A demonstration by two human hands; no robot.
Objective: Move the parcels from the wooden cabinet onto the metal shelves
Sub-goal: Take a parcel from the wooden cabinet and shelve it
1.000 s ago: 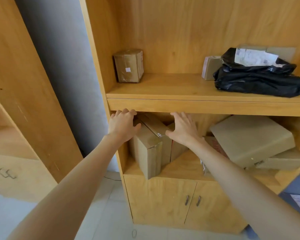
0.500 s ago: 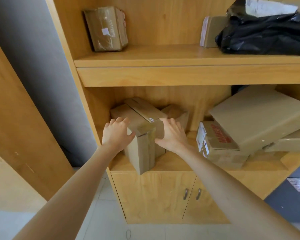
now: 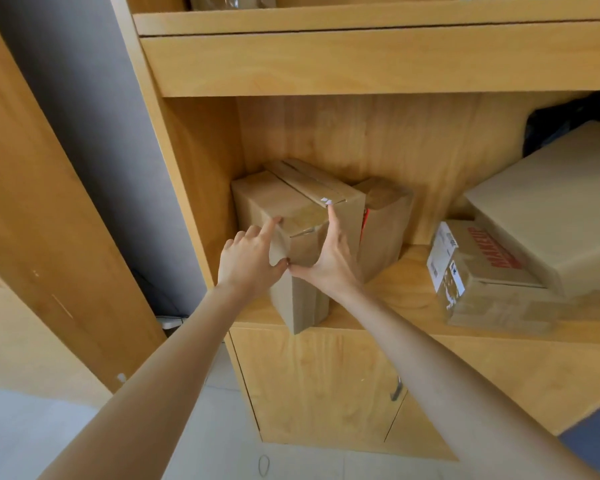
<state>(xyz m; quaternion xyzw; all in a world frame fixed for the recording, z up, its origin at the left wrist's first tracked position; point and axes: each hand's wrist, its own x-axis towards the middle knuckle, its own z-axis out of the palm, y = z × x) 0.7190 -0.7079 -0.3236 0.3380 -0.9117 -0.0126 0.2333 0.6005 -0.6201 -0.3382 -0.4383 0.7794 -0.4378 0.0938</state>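
A tall brown cardboard parcel (image 3: 267, 199) stands at the left end of the wooden cabinet's middle shelf (image 3: 406, 306), its bottom corner jutting over the front edge. My left hand (image 3: 246, 261) lies against its left front side with the fingers reaching up to the top edge. My right hand (image 3: 329, 254) presses flat on its right face, fingers straight up, and the two thumbs meet on the front corner. Two more upright parcels stand behind it, one (image 3: 329, 188) taped on top and one (image 3: 385, 223) with red tape. The metal shelves are out of view.
Further right on the shelf lie a parcel with red lettering (image 3: 478, 271), a large flat box (image 3: 551, 209) leaning on it and a black bag (image 3: 568, 116). Closed cabinet doors (image 3: 326, 386) are below. Another wooden cabinet (image 3: 32, 202) stands at the left, beyond a grey wall (image 3: 94, 133).
The view has dropped and closed in on the middle shelf. Both hands moved from the parcel's top down onto its sides, and their thumbs now touch at the front corner.
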